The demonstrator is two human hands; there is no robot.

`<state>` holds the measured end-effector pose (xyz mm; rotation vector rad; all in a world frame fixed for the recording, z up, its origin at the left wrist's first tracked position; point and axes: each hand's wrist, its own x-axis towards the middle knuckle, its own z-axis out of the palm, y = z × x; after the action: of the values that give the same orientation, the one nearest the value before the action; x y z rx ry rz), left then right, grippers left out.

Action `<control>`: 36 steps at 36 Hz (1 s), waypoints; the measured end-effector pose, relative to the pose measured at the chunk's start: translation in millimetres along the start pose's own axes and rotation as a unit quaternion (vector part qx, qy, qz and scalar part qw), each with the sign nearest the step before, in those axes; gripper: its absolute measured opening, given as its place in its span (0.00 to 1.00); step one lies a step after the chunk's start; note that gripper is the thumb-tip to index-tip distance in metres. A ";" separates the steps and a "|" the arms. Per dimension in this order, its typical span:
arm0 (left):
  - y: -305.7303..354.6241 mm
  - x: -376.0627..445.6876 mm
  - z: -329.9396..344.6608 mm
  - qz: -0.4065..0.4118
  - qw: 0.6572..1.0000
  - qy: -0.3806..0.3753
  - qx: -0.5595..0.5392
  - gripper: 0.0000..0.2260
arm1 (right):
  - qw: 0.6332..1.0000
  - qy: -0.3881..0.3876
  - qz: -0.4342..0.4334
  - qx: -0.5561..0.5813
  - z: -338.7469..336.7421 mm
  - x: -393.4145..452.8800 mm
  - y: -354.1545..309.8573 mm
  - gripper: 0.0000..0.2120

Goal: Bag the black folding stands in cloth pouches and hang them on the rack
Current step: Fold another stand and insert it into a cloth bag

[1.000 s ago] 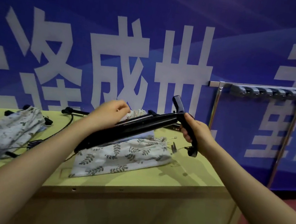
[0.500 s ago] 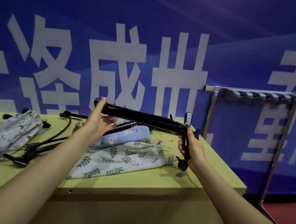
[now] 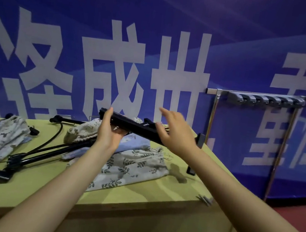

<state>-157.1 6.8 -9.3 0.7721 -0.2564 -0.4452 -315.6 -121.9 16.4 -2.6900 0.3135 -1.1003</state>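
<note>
Gripping one end of the stand (image 3: pixel 137 128), the left hand (image 3: pixel 108 132) holds it tilted above the pouches (image 3: pixel 132 163) on the table (image 3: pixel 137 197); the right hand (image 3: pixel 177 134), fingers spread, holds nothing.

The right hand (image 3: pixel 177 132) let go of the folding stand's (image 3: pixel 137 128) end and spread its fingers (image 3: pixel 165 112) over the bar. The left hand (image 3: pixel 108 131) kept its grip, and the stand tilted down toward the table's (image 3: pixel 137 197) right edge.
</note>
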 end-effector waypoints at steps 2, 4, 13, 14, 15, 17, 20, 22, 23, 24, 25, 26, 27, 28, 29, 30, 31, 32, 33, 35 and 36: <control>-6.4 -4.0 3.9 0.004 1.000 -0.024 -0.013 0.15 | 0.996 -0.085 -0.009 -0.009 11.7 15.2 -14.1 0.27; -9.9 -8.2 7.1 0.012 0.999 -0.044 -0.020 0.18 | 0.983 -0.184 0.014 0.022 22.2 27.5 -21.5 0.26; -20.3 -8.9 12.0 0.020 1.000 -0.013 -0.008 0.25 | 0.988 -0.152 -0.024 -0.017 44.1 26.3 -33.5 0.23; -20.9 -8.3 11.3 0.024 1.000 -0.012 0.003 0.26 | 0.988 -0.149 -0.026 -0.021 44.8 25.5 -31.9 0.25; -21.6 -7.0 10.4 0.027 0.999 -0.010 0.022 0.27 | 0.988 -0.152 -0.026 -0.020 44.8 24.7 -29.7 0.26; -21.2 -3.4 5.8 0.024 0.998 -0.004 0.062 0.29 | 0.986 -0.164 -0.022 -0.003 45.5 23.6 -24.8 0.29; -19.7 1.5 -3.4 -0.005 0.992 -0.012 0.125 0.29 | 0.983 -0.183 -0.025 -0.005 48.0 20.8 -18.6 0.33; -17.5 3.7 -11.0 -0.031 0.984 -0.033 0.171 0.28 | 0.982 -0.184 -0.031 -0.027 48.9 18.9 -15.0 0.31; -15.1 5.0 -15.9 -0.038 0.977 -0.038 0.204 0.28 | 0.981 -0.185 -0.033 -0.045 49.2 17.7 -13.4 0.30; -11.7 5.5 -21.1 -0.041 0.969 -0.041 0.240 0.28 | 0.979 -0.188 -0.035 -0.065 50.3 16.5 -11.5 0.29; -7.2 6.0 -28.8 -0.037 0.958 -0.039 0.283 0.27 | 0.977 -0.192 -0.036 -0.083 51.7 14.9 -9.8 0.28; -2.2 6.5 -37.3 -0.016 0.941 -0.032 0.336 0.25 | 0.975 -0.196 -0.036 -0.096 53.5 13.4 -7.8 0.28; 4.0 8.5 -47.9 0.025 0.916 -0.021 0.401 0.21 | 0.973 -0.201 -0.035 -0.104 55.4 12.3 -5.9 0.27; 10.6 11.9 -59.3 0.084 0.884 -0.005 0.460 0.16 | 0.972 -0.208 -0.033 -0.108 57.5 11.1 -4.3 0.26; 17.9 17.4 -71.9 0.143 0.847 0.015 0.511 0.12 | 0.970 -0.215 -0.031 -0.109 59.4 10.5 -3.3 0.25; 25.6 23.3 -84.0 0.195 0.810 0.037 0.552 0.09 | 0.969 -0.221 -0.029 -0.109 61.1 10.0 -2.7 0.24; 33.4 28.5 -94.5 0.234 0.776 0.059 0.582 0.08 | 0.967 -0.229 -0.026 -0.111 63.2 9.4 -2.1 0.24; 40.8 33.7 -104.0 0.264 0.748 0.075 0.604 0.08 | 0.965 -0.236 -0.028 -0.115 65.7 8.8 -1.8 0.23; 48.1 37.5 -112.4 0.278 0.726 0.090 0.623 0.08 | 0.962 -0.244 -0.031 -0.122 68.8 8.2 -1.8 0.23; 60.1 47.9 -129.5 0.267 0.686 0.124 0.666 0.10 | 0.955 -0.266 -0.034 -0.129 75.2 6.6 -2.5 0.24; 65.6 52.3 -137.6 0.244 0.667 0.135 0.691 0.14 | 0.952 -0.276 -0.034 -0.129 78.9 6.1 -3.0 0.24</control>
<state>-39.7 107.5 -54.1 2.1805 -0.5079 0.5321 -255.1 -111.2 -33.6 -3.1105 0.2769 -0.2948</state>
